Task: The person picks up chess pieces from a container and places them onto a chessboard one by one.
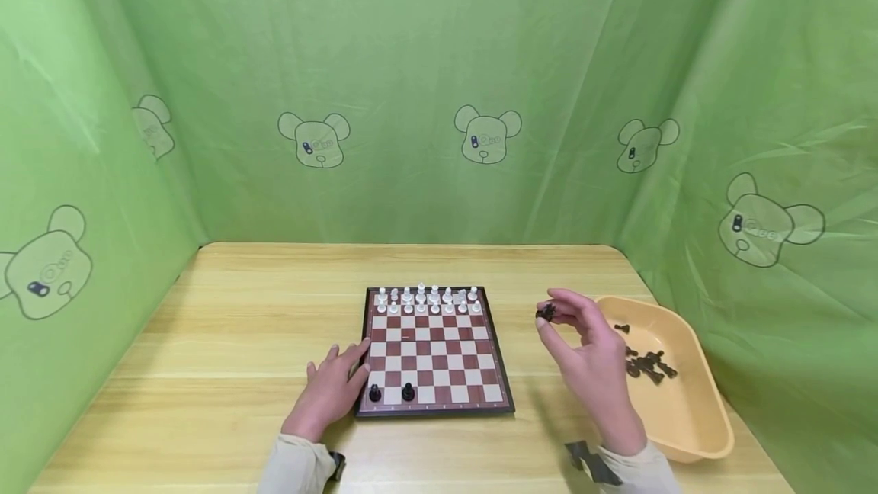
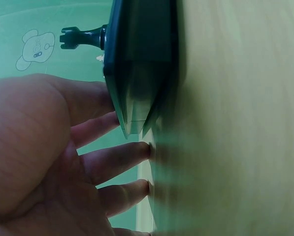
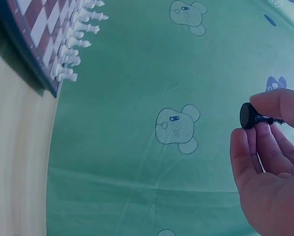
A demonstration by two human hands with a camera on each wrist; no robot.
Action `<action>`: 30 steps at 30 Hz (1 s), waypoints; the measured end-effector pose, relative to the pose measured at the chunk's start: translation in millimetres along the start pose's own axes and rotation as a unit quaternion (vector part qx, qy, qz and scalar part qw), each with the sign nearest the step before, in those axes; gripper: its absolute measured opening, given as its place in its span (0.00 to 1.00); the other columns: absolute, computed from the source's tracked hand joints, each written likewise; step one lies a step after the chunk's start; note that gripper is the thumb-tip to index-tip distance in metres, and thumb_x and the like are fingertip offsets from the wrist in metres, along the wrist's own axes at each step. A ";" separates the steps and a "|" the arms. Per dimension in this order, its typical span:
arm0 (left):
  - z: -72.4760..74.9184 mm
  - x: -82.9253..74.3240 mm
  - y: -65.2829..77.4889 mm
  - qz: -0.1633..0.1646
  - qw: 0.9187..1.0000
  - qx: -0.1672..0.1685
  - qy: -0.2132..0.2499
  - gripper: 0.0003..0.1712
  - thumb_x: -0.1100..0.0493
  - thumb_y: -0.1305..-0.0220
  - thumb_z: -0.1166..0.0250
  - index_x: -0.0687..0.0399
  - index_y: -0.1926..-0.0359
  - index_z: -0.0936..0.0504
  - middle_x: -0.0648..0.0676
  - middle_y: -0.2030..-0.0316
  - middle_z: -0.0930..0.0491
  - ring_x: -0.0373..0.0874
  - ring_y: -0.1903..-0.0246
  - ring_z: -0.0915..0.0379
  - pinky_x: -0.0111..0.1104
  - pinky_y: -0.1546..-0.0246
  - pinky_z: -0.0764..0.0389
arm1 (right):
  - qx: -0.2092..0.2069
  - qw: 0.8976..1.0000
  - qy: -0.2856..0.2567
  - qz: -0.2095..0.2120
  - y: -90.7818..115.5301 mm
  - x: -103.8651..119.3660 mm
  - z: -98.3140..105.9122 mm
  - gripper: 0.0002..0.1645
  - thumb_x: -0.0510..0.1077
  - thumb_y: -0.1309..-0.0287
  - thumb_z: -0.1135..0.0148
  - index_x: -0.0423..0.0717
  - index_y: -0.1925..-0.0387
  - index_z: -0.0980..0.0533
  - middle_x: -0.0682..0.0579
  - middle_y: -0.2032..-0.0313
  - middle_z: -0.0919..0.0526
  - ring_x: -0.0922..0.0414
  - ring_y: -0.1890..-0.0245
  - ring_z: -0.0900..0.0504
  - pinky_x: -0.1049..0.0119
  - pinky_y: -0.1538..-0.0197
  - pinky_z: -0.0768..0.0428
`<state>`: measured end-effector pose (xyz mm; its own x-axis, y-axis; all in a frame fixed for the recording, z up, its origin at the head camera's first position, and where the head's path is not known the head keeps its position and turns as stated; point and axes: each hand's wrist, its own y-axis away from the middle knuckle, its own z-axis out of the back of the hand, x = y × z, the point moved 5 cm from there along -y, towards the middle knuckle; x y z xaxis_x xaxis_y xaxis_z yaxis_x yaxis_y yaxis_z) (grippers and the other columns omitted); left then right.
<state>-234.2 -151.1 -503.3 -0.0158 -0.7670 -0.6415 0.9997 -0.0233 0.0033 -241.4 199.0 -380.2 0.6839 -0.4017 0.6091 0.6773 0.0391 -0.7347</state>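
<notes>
A brown-and-white chessboard (image 1: 442, 362) lies on the table with two rows of white chess pieces (image 1: 421, 307) along its far side. A black rook (image 1: 374, 393) stands in its near left corner, and another black chess piece (image 1: 408, 392) stands two squares to the right. My left hand (image 1: 328, 393) rests at the board's left edge, thumb and forefinger touching it, other fingertips on the wood. To the right, over the table, my right hand (image 1: 595, 360) pinches a black chess piece (image 3: 247, 116) between thumb and fingers, its round base facing the board. Fingers hide its top.
A yellow plastic tub (image 1: 675, 418) stands at the right, holding several black chess pieces (image 1: 648, 364). Wooden tabletop (image 1: 267, 311) surrounds the board. Green curtains (image 1: 398, 197) with bear prints enclose the back and both sides.
</notes>
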 end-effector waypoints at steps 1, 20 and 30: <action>-0.1 0.0 -0.1 0.000 1.000 0.000 -0.001 0.28 0.54 0.22 0.44 0.52 0.25 0.30 0.68 0.29 0.31 0.74 0.26 0.49 0.77 0.33 0.61 | 0.003 1.000 -0.003 0.000 -0.8 1.9 -1.1 0.30 0.18 0.51 0.30 0.31 0.44 0.23 0.41 0.58 0.13 0.69 0.57 0.16 0.77 0.46 0.18; -0.1 0.2 -0.4 0.002 1.000 0.005 -0.001 0.28 0.54 0.22 0.44 0.51 0.24 0.30 0.68 0.29 0.32 0.73 0.25 0.49 0.77 0.32 0.61 | 0.020 0.998 -0.060 0.026 -17.3 30.0 -15.7 0.28 0.19 0.53 0.28 0.27 0.48 0.24 0.39 0.59 0.13 0.63 0.60 0.14 0.71 0.52 0.14; 1.0 -0.6 -0.2 0.000 1.000 0.005 -0.003 0.28 0.54 0.22 0.44 0.52 0.25 0.30 0.68 0.29 0.31 0.74 0.26 0.49 0.77 0.33 0.61 | 0.030 0.995 -0.082 0.039 -21.1 38.2 -26.3 0.26 0.19 0.54 0.27 0.26 0.50 0.24 0.42 0.61 0.13 0.62 0.61 0.15 0.72 0.54 0.14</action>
<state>-234.4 -151.3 -502.2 -0.0166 -0.7709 -0.6368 0.9995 -0.0297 0.0099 -236.7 158.8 -349.3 0.7668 -0.2409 0.5950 0.6320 0.1203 -0.7656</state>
